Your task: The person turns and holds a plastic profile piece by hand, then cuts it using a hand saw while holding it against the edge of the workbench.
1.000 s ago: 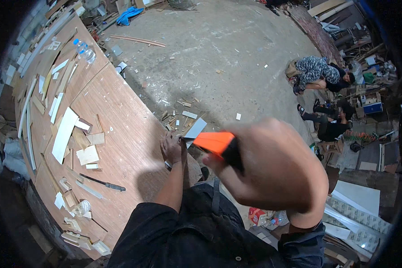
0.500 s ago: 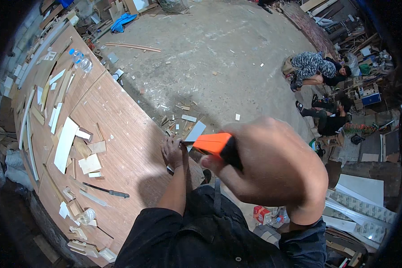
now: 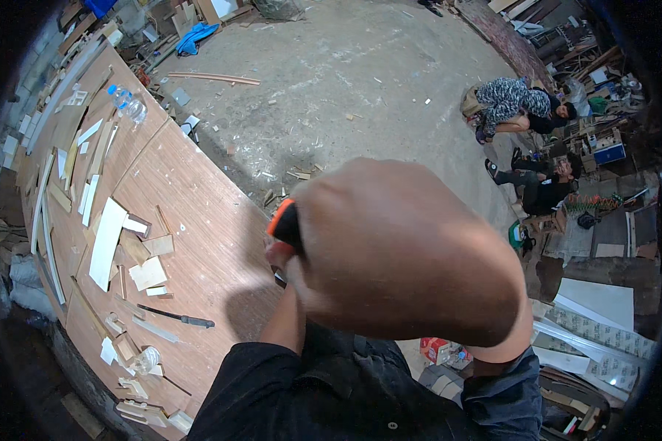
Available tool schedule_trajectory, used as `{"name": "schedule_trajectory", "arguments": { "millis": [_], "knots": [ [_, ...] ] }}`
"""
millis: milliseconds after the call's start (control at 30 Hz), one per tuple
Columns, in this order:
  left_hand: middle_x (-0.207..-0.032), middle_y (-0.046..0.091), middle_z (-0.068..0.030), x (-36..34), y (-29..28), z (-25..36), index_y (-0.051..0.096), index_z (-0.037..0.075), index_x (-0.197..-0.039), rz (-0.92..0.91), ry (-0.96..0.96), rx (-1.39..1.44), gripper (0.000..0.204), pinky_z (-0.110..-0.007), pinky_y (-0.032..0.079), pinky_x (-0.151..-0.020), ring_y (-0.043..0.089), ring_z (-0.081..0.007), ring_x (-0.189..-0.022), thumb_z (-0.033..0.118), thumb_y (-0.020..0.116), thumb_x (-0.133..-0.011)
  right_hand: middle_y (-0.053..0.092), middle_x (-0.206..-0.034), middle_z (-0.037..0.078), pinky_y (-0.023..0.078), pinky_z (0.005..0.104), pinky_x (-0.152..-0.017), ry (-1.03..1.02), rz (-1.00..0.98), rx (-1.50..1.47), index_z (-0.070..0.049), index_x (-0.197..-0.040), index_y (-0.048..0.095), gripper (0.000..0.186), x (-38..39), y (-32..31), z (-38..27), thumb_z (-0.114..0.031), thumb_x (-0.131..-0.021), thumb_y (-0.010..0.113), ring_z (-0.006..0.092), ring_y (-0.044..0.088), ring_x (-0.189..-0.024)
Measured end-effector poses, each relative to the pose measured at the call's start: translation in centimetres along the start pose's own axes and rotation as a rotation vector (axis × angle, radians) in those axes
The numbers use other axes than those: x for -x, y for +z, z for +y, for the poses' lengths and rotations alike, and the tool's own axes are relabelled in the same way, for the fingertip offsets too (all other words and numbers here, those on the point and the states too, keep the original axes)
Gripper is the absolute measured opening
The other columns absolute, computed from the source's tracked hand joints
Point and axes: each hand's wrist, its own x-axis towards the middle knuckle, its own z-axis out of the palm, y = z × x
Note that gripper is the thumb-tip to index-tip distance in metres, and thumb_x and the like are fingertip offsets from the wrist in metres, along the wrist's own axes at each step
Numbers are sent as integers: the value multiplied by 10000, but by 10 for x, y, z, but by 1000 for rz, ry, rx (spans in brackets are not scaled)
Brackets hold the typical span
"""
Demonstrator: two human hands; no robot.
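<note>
My right hand (image 3: 390, 250) fills the middle of the view, its fingers wrapped round the orange-and-black handle (image 3: 287, 224) of what looks like a handsaw. The blade is out of sight beneath the hand. My left forearm (image 3: 285, 321) reaches to the near right edge of the wooden table (image 3: 206, 220). Behind my right hand, the left hand is hidden, so its fingers and anything they hold do not show. A long dark-bladed tool with a grey handle (image 3: 196, 321) lies on the table, left of that forearm.
White and bare wood strips (image 3: 109, 239) and offcuts cover the table's left side. A water bottle (image 3: 131, 105) lies near its far edge. Scraps litter the concrete floor (image 3: 331, 88). Two people (image 3: 518, 106) sit at the right. Panels (image 3: 596, 301) lie at lower right.
My right hand has moved left with the handsaw, toward the table edge. It now covers my left hand, which earlier showed pressed at that edge.
</note>
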Motion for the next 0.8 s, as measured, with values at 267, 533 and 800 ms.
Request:
{"name": "schedule_trajectory", "arguments": {
  "millis": [267, 533, 800],
  "knots": [
    [-1320, 593, -18, -1, 8, -3, 691, 208, -979, 2, -14, 34, 171, -495, 313, -1138, 510, -272, -1282, 294, 571, -892, 640, -671, 233, 528, 452, -657, 96, -47, -12, 59, -782, 693, 331, -26, -15, 1, -221, -884, 549, 374, 622, -593],
    [-1331, 584, -21, 5, 13, -7, 691, 203, -978, 23, -36, 75, 168, -497, 309, -1141, 508, -271, -1285, 288, 572, -893, 658, -977, 150, 509, 423, -825, 38, 5, 123, -75, -968, 693, 205, -36, -17, 7, -183, -800, 647, 355, 618, -940],
    [-1345, 570, -32, 7, 21, -14, 688, 183, -961, 18, -46, 61, 149, -504, 305, -1144, 502, -271, -1294, 251, 576, -890, 587, -588, 174, 492, 434, -591, -185, 381, 377, -25, -870, 710, 295, 14, 0, 44, -320, -861, 710, 358, 614, -581]
  ]
}}
